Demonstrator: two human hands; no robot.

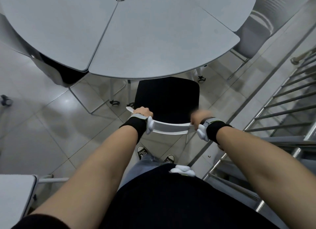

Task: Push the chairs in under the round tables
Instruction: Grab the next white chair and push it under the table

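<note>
A chair with a black seat (166, 98) and a white backrest (171, 126) stands right in front of me. The seat's far edge sits just under the near rim of the round grey table (153, 45), which is made of wedge-shaped segments. My left hand (142, 111) grips the left end of the backrest's top rail. My right hand (199, 116) holds the right end of the same rail and looks blurred. Both wrists wear black bands with white trackers.
A grey chair (56, 71) is tucked in at the table's left, another (253, 32) at its right. A metal stair railing (282, 98) runs close along my right side. A second table's corner (15, 194) is at lower left. Tiled floor lies to my left.
</note>
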